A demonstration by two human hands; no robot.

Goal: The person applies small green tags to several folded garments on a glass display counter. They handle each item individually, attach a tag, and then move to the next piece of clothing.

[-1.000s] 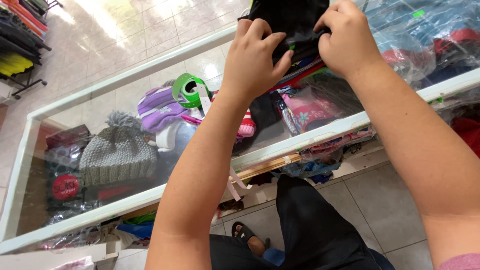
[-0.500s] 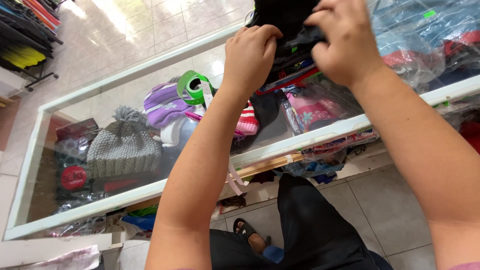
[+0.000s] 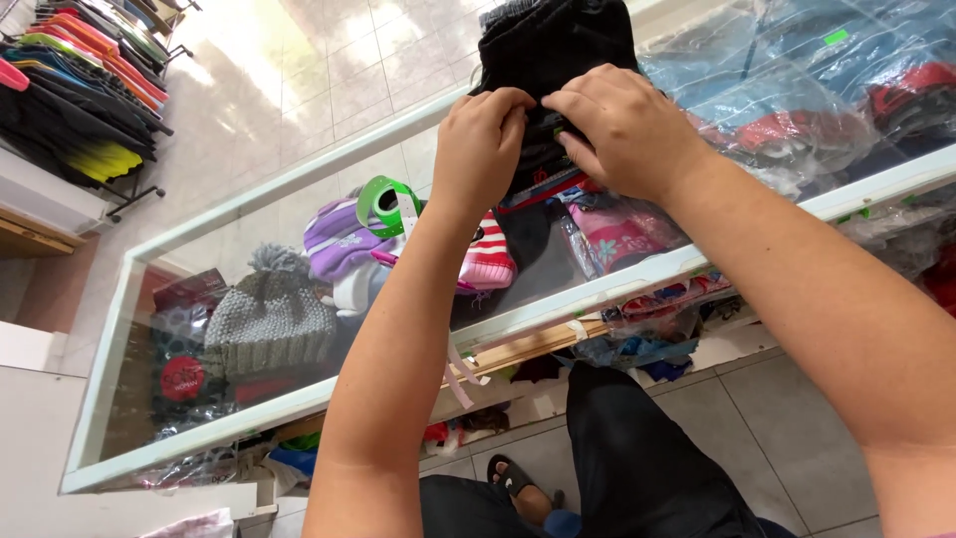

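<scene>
Black knitted garment (image 3: 553, 50) lies bunched on the glass top of the white-framed display counter (image 3: 299, 394), dark ribbed fabric, folded thick. Left hand (image 3: 480, 149) and right hand (image 3: 627, 130) both pinch its near edge, fingers closed on the cloth. To the right, clear plastic bags of blue and red clothing (image 3: 797, 100), one with a small green sticker (image 3: 836, 37). Under the glass: grey knit bobble hat (image 3: 269, 319), green tape roll (image 3: 386, 204), pink patterned packet (image 3: 617, 234).
</scene>
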